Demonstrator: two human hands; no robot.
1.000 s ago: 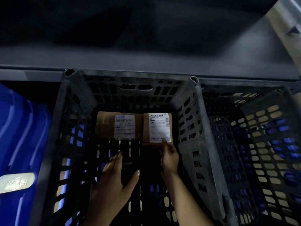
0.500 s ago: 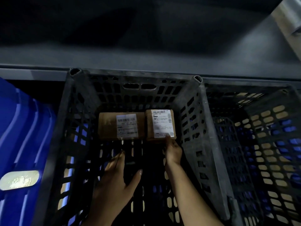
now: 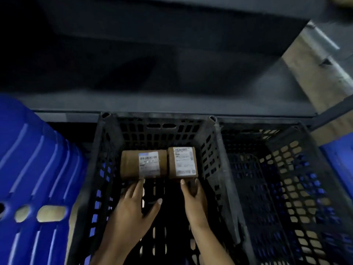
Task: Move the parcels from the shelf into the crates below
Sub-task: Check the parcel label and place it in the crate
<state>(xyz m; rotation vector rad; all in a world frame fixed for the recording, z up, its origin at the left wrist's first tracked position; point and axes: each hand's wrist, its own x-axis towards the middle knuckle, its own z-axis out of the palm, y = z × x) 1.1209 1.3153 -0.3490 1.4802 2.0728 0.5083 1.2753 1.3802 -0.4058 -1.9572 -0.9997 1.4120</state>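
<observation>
Two brown parcels lay on the floor of the middle black crate (image 3: 158,121), at its far end. The left parcel (image 3: 129,165) lay broadside, the right parcel (image 3: 172,163) endwise. Both had white labels up and were touching or very nearly so.

Change over the last second: my left hand (image 3: 131,209), which had rested flat on the crate floor short of the parcels, came forward. Its straight, spread fingers now touched the near edge of the left parcel, gripping nothing. My right hand (image 3: 193,197) stayed at the near edge of the right parcel, with its fingertips against it. I could not tell whether it was pressing or pinching the parcel. Neither parcel appeared to have shifted in the crate.

My reading: both parcels were already delivered, and this was squaring them up against the far wall. Next would be withdrawing and going back up to the shelf (image 3: 172,100), which ran dark and dim just beyond the crate's far rim.

Second black crate (image 3: 286,169) stood directly to the right with its wall touching. I saw no parcel in it, only blue showing through the lattice. Blue crate (image 3: 38,169) sat to the left, its contents not visible from this angle.
</observation>
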